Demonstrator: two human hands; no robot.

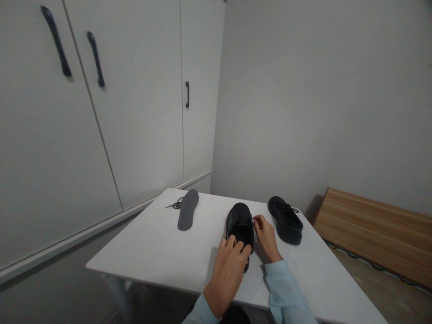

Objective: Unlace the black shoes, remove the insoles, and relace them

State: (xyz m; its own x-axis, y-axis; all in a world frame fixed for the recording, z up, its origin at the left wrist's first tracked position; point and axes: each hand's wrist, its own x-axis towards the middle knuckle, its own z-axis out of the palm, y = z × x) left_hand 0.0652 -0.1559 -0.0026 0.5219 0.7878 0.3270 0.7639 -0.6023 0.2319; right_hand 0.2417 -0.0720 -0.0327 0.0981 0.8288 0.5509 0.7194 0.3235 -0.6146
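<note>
A black shoe (240, 216) without visible laces stands on the white table, its toe pointing away from me. My left hand (227, 265) is closed over the rear of its opening, fingers curled on the rim and partly hiding the heel. At the right side of the same shoe, my right hand (266, 235) pinches thumb and forefinger together near the edge of the upper. Whatever is between those fingertips is too small to make out. Farther right lies the other black shoe (286, 220), with laces in it.
A grey insole (188, 209) lies at the left of the white table (145, 252), beside a black shoelace (177, 204). White cupboards (141, 112) with dark handles line the left side. A wooden panel (374, 229) leans by the grey wall at right.
</note>
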